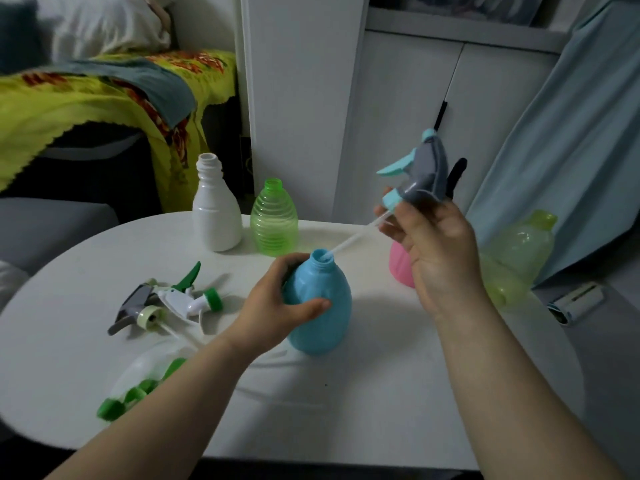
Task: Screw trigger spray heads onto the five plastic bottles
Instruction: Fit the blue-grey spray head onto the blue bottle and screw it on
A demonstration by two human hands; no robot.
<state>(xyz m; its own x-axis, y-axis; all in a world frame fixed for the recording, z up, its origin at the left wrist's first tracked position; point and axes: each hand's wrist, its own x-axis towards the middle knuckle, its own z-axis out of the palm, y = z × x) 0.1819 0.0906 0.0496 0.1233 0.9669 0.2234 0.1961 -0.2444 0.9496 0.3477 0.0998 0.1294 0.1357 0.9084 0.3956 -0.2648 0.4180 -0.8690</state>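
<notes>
Gripping the blue bottle [320,313] at the bench [381,393], my left hand [277,306] steadies its neck; my right hand [436,247] pinches the spray head [426,171] by its collar, raised and tilted so the tube [351,241] threads in.

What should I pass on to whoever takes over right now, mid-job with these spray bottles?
Left hand grips the blue bottle, upright on the table.
Right hand holds the blue-grey spray head, with its tube tip at that bottle's mouth.
White bottle, green bottle and yellow bottle show open necks; the pink bottle is half hidden.
Loose heads lie on the left.
Done: no head visibly on. Left: all five.
</notes>
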